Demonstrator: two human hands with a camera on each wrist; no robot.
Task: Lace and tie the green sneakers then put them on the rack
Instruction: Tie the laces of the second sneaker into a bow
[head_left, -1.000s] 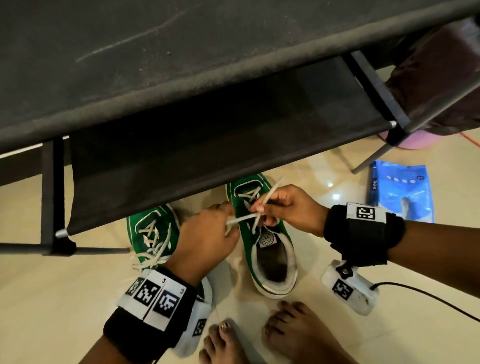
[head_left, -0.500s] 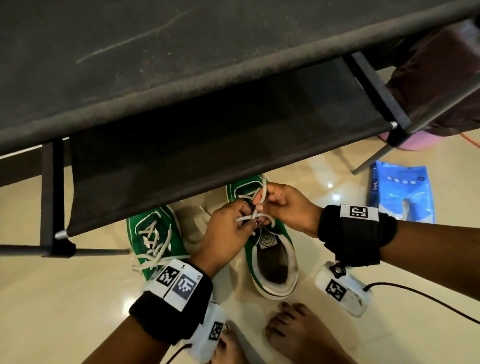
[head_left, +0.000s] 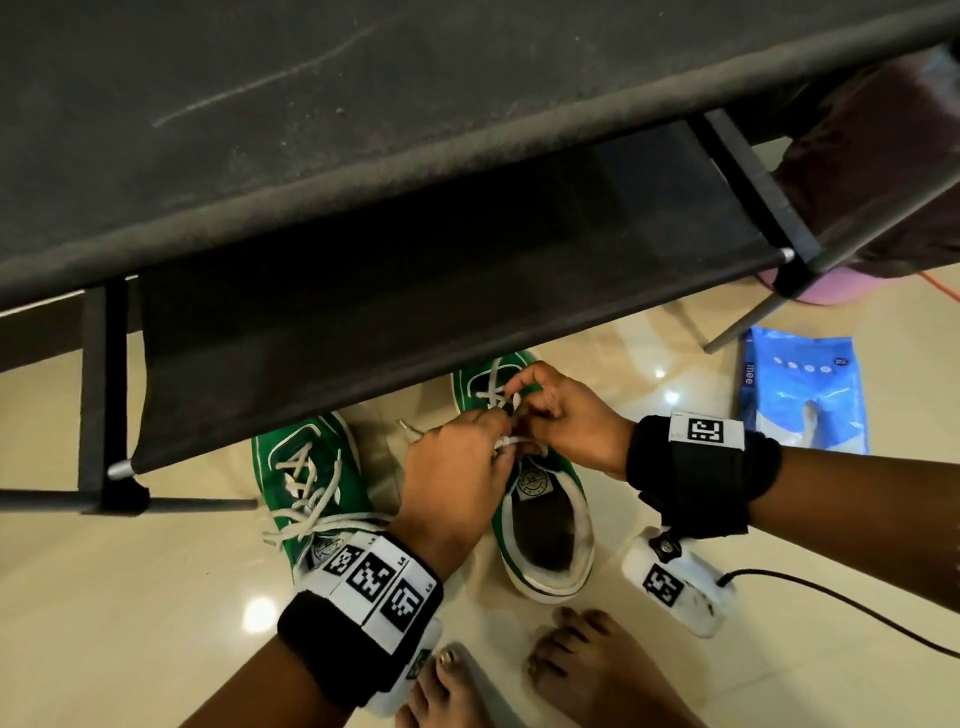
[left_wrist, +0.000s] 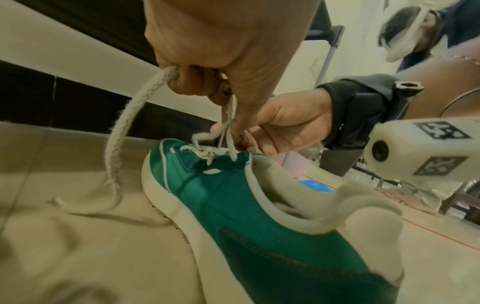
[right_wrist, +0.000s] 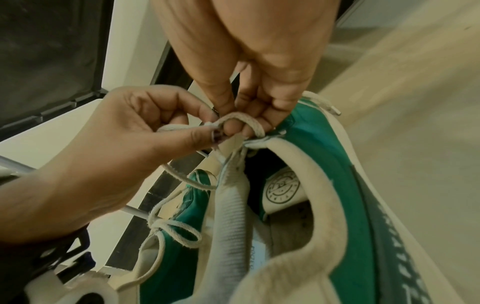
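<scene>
**Tying the bow on the second sneaker**

The black shoe rack (head_left: 363, 270) hangs over my hands, its shelves not yet holding a shoe. Beside my left wrist sits the other green sneaker (head_left: 306, 483), its bow apparently tied. Under both hands is the green sneaker (head_left: 540, 509) in work. My left hand (head_left: 457, 467) pinches its white lace (left_wrist: 116, 144); my right hand (head_left: 566, 415) pinches a loop (right_wrist: 241, 121). Next, I judge: draw the loops tight without slipping.

I see the rack (head_left: 467, 270) shelf overhanging both sneakers' toes (upper frame); open floor (head_left: 130, 597) lower left.
</scene>
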